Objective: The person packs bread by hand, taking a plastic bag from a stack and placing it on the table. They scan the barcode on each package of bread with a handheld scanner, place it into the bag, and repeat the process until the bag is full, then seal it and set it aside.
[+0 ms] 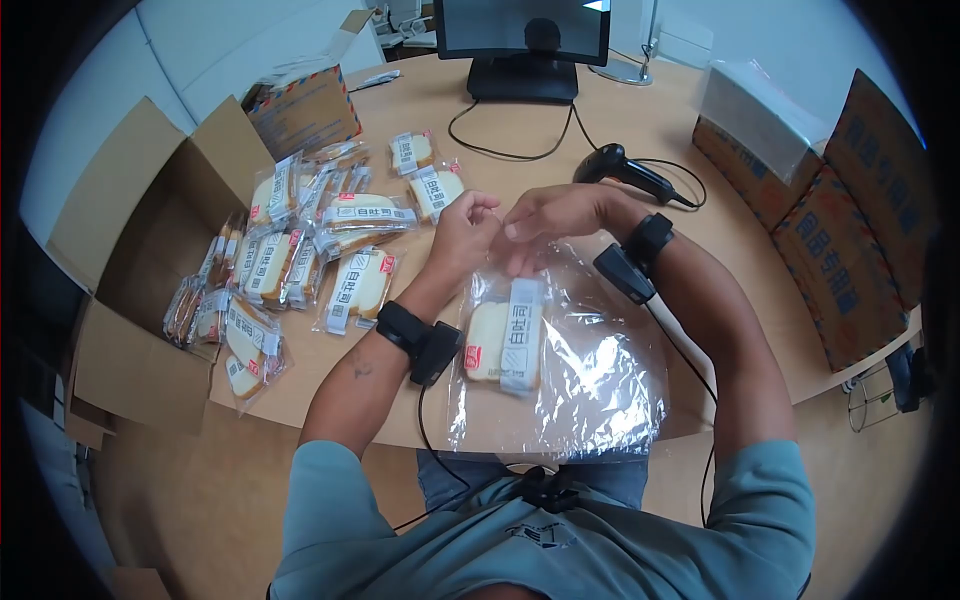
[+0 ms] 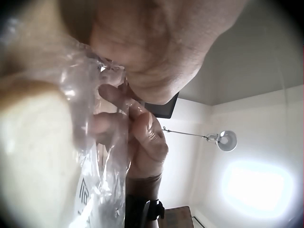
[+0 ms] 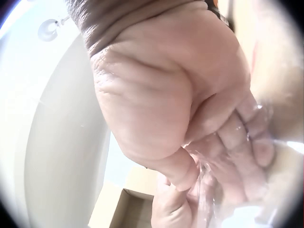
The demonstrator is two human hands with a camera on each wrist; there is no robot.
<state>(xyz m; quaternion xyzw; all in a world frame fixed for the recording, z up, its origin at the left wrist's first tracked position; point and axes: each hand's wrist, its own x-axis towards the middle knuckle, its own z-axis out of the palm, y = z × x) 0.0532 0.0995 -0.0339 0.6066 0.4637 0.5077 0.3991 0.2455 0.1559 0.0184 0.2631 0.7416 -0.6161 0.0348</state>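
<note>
A large clear plastic bag (image 1: pixel 600 370) lies spread at the table's front edge, its far end up at both hands. My left hand (image 1: pixel 465 235) pinches the film at that far end. Beside it my right hand (image 1: pixel 555 215) holds the film between thumb and fingers, and its other fingers (image 3: pixel 235 137) show through the plastic in the right wrist view. A wrapped bread pack (image 1: pixel 490 343) with a white label strip and red mark lies within the bag's left half. Close up in the left wrist view, the bread (image 2: pixel 35 156) appears beside the crinkled film.
Several wrapped bread packs (image 1: pixel 365 220) are heaped at the left, some spilling from an open cardboard box (image 1: pixel 130 230). A black barcode scanner (image 1: pixel 625 175) lies beyond my right hand. Behind stands a monitor (image 1: pixel 525 40); more cardboard boxes (image 1: pixel 840 260) stand at right.
</note>
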